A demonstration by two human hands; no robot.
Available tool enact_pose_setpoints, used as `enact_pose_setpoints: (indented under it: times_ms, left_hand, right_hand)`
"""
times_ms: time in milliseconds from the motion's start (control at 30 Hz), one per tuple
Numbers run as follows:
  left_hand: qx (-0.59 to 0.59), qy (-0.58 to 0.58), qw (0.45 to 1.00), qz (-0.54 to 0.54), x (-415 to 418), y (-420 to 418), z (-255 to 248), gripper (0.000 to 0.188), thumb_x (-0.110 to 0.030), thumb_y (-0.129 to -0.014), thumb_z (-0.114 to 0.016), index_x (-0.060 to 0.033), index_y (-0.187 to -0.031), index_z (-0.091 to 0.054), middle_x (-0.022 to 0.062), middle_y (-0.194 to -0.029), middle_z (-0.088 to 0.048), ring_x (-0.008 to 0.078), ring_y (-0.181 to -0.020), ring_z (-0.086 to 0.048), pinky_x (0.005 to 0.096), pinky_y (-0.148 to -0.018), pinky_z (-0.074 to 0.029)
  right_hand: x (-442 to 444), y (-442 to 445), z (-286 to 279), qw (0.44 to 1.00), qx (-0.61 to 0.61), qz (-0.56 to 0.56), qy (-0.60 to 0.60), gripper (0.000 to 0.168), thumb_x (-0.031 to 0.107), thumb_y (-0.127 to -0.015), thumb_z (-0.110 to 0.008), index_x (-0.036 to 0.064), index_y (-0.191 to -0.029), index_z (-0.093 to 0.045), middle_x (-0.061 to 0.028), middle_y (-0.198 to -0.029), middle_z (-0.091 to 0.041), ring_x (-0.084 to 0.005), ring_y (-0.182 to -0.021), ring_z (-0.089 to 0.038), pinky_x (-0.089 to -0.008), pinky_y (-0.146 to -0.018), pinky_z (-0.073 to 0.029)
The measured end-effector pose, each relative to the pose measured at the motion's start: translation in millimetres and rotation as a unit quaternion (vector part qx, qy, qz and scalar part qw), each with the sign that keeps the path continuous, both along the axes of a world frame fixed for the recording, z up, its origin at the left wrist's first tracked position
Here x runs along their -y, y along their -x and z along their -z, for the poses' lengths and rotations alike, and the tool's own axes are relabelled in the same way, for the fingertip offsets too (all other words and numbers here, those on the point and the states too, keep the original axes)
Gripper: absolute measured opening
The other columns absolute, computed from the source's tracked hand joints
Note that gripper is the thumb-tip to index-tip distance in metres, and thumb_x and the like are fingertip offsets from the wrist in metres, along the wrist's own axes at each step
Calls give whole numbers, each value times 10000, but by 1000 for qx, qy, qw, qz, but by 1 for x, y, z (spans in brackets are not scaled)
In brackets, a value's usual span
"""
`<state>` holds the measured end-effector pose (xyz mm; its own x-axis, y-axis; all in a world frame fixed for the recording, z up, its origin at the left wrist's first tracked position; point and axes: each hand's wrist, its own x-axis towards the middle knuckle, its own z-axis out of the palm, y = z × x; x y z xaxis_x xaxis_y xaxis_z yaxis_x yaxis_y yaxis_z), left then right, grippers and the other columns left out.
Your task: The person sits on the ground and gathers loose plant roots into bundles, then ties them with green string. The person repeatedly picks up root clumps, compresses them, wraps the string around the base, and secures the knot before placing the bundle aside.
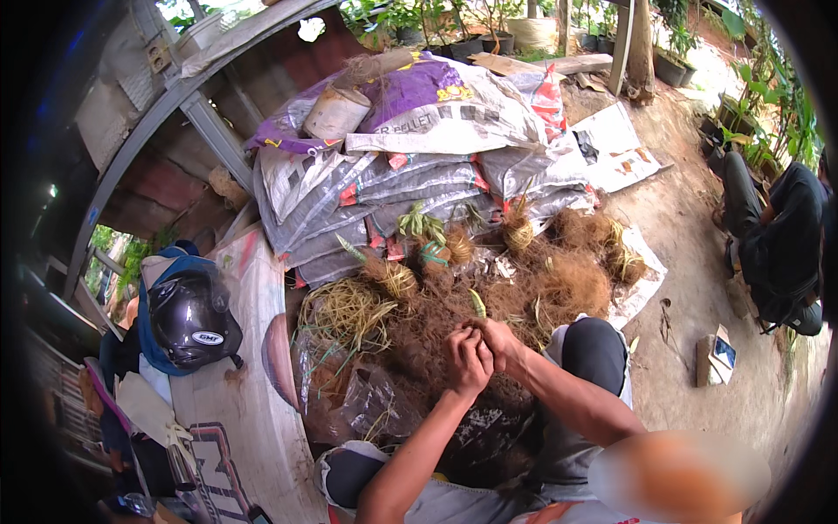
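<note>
My left hand (469,359) and my right hand (501,340) are closed together around the base of a small plant with a green, yellow-edged leaf (478,304). The leaf sticks up above my fingers; what lies inside my grip is hidden. Beneath and beyond my hands spreads a heap of loose brown fibre (419,334). Fibre balls bound with yellowish strips, one (398,280) with a pointed leaf and another (518,234), lie at the heap's far side. A ball tied with green strips (435,254) stands between them. To the left is a tangle of yellowish strips (344,311).
Stacked sacks (419,177) rise behind the heap, with a dirty white container (337,111) on top. A black helmet (190,318) rests on the board (242,406) at left. Clear plastic (373,399) lies nearby. Another person (785,242) is at far right, beyond a small block (715,359).
</note>
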<state>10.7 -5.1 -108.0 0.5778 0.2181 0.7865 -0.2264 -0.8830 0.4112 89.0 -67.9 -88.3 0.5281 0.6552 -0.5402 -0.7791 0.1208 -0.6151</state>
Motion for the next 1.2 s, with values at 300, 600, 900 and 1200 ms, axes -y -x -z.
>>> enact_pose_setpoints:
  times_ms: [300, 600, 900, 1200]
  left_hand:
    - [-16, 248, 968, 44, -7, -14, -57, 495, -450, -950, -328, -17, -1164, -433, 176, -1192, -416, 321, -1144, -421, 475, -963, -334]
    - [-44, 206, 978, 11, 7, -18, -52, 202, -109, -902, -503, 8, -1067, -485, 190, -1075, -478, 337, -1019, -486, 432, -869, -406]
    - [-125, 144, 981, 34, 16, -20, -66, 504, -310, -920, -461, 32, -1274, -354, 267, -1238, -416, 412, -1149, -423, 470, -974, -344]
    - [-28, 62, 996, 56, -1, -24, -59, 273, -195, -930, -399, 39, -1061, -454, 239, -1187, -463, 409, -1140, -458, 484, -937, -392]
  right_hand:
    - [13, -11, -50, 977, 69, 84, -185, 266, 195, -910, -469, 80, -1139, -541, -72, -1012, -591, -198, -908, -591, -331, -809, -503]
    - [-1, 3, -30, 974, 137, 110, -143, 307, 242, -964, -408, 71, -1193, -520, -39, -1070, -546, -138, -963, -513, -279, -865, -440]
    - [11, -18, -30, 979, 20, 122, -165, 374, 336, -922, -494, 53, -1164, -522, -75, -1118, -549, -198, -991, -545, -355, -888, -461]
    - [7, -4, -39, 978, -16, 131, -164, 298, 285, -908, -507, 84, -1127, -517, -44, -1034, -562, -179, -923, -561, -338, -834, -486]
